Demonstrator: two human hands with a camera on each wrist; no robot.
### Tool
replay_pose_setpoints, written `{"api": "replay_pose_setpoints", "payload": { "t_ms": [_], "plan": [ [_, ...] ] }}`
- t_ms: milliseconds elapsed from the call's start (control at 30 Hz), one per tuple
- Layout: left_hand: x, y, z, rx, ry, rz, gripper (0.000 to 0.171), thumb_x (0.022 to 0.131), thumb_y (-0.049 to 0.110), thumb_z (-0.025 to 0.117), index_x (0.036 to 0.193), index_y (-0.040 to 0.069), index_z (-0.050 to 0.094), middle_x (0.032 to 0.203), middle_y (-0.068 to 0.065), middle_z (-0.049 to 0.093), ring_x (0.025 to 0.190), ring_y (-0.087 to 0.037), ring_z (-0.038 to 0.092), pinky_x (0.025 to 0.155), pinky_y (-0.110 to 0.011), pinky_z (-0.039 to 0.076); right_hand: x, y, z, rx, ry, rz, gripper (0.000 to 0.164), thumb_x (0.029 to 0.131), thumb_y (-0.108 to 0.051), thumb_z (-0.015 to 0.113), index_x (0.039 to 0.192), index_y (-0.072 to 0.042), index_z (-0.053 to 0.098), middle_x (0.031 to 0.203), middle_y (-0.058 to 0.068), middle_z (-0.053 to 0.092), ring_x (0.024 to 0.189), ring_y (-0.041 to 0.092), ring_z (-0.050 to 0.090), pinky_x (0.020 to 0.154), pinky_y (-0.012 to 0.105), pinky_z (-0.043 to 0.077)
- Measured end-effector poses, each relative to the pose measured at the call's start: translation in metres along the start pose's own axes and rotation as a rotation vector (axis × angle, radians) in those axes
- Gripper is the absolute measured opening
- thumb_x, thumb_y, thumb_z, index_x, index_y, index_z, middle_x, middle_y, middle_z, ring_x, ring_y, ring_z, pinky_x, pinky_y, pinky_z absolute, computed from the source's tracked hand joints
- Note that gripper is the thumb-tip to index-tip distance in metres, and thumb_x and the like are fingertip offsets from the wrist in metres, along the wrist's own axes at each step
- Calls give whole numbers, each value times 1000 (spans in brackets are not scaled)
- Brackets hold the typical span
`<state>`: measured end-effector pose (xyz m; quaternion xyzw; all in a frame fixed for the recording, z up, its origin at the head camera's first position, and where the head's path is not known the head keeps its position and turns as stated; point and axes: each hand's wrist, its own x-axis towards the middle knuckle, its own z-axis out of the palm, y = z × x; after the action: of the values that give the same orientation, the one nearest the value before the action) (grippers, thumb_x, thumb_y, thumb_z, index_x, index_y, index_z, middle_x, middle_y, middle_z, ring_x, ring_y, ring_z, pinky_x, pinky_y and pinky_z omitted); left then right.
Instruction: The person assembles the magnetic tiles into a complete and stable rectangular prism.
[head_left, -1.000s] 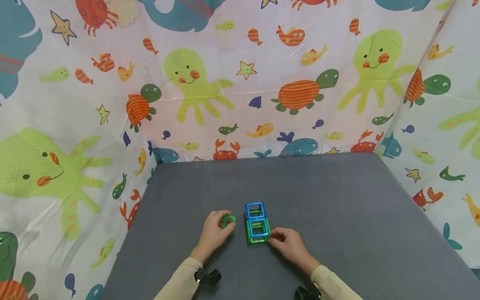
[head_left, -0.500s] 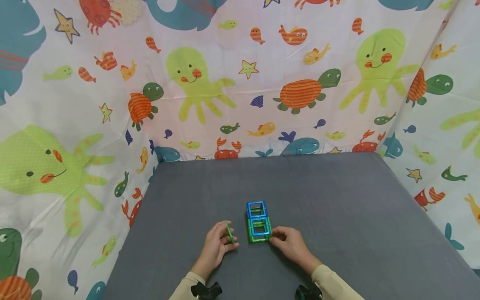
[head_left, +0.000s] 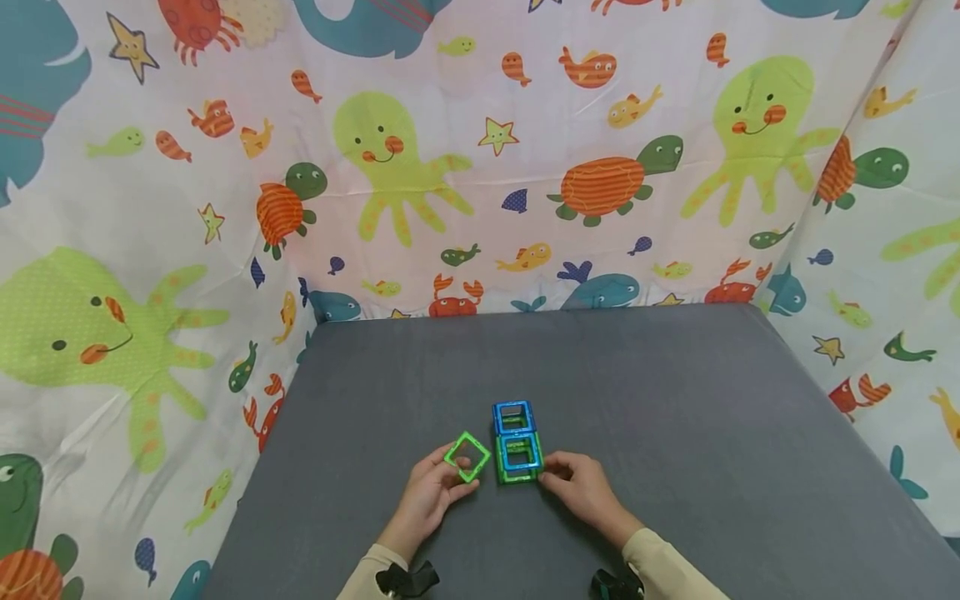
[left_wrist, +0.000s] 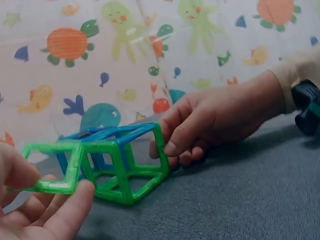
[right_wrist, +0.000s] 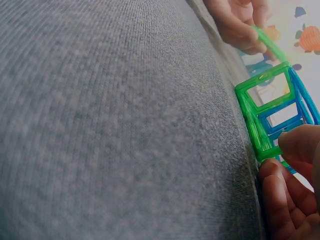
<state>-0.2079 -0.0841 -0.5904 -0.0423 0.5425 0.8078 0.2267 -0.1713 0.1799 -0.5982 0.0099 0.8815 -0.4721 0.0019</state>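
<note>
My left hand pinches a green square magnetic tile between thumb and fingers, just left of a block built of magnetic tiles. In the head view the tile is turned corner-up like a diamond. The block stands on the table, two open-framed cubes long, with blue squares on top and green frames at its near end and base. On its right side my right hand grips the near edge with thumb and fingertips. From the right wrist view, the thumb lies against the green frame.
A grey cloth-covered table extends around the block. Behind it and at both sides hang white curtains printed with sea animals. Dark straps circle both wrists.
My left hand has turned the green tile from edge-on to face-on and brought it a little closer to the block. The right hand stays in place on the block.
</note>
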Motion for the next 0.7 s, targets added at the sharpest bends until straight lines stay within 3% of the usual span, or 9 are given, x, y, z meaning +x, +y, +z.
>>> {"api": "replay_pose_setpoints", "payload": {
  "t_ms": [133, 300, 367, 533, 700],
  "plan": [
    [-4, 1, 4, 194, -19, 102, 52, 99, -4, 51, 150, -7, 43, 102, -7, 62, 91, -11, 69, 84, -32, 62, 1, 1, 0, -10, 10, -7, 10, 87, -12, 76, 96, -16, 78, 88, -3, 77, 72, 3, 63, 67, 23, 52],
    [-10, -6, 15, 428, 14, 319, 46, 91, -8, 63, 137, -9, 58, 103, -28, 68, 83, -8, 72, 71, -22, 60, 1, 1, 0, -12, 11, 2, 10, 87, -12, 76, 96, -16, 78, 88, -3, 77, 73, 3, 64, 68, 23, 52],
    [-13, -9, 20, 481, 40, 391, 41, 87, -7, 69, 128, -10, 64, 99, -30, 71, 80, -6, 73, 69, -20, 58, 1, 0, 0, -6, 10, 6, 10, 87, -13, 77, 96, -17, 78, 88, -3, 77, 73, 3, 64, 68, 23, 52],
    [-16, -17, 29, 560, 67, 437, 21, 82, -3, 78, 102, -3, 74, 92, -22, 77, 77, -2, 70, 71, -17, 55, 0, -2, 0, -4, 13, -1, 10, 87, -12, 77, 96, -16, 78, 89, -2, 78, 73, 2, 64, 67, 22, 52],
    [-15, -26, 35, 658, 77, 462, 15, 81, 2, 81, 95, 4, 78, 91, -13, 78, 75, -1, 69, 68, -18, 56, -1, -3, 1, -9, 16, 11, 11, 87, -11, 76, 96, -16, 78, 90, -2, 77, 73, 3, 64, 68, 22, 53]
  ]
}}
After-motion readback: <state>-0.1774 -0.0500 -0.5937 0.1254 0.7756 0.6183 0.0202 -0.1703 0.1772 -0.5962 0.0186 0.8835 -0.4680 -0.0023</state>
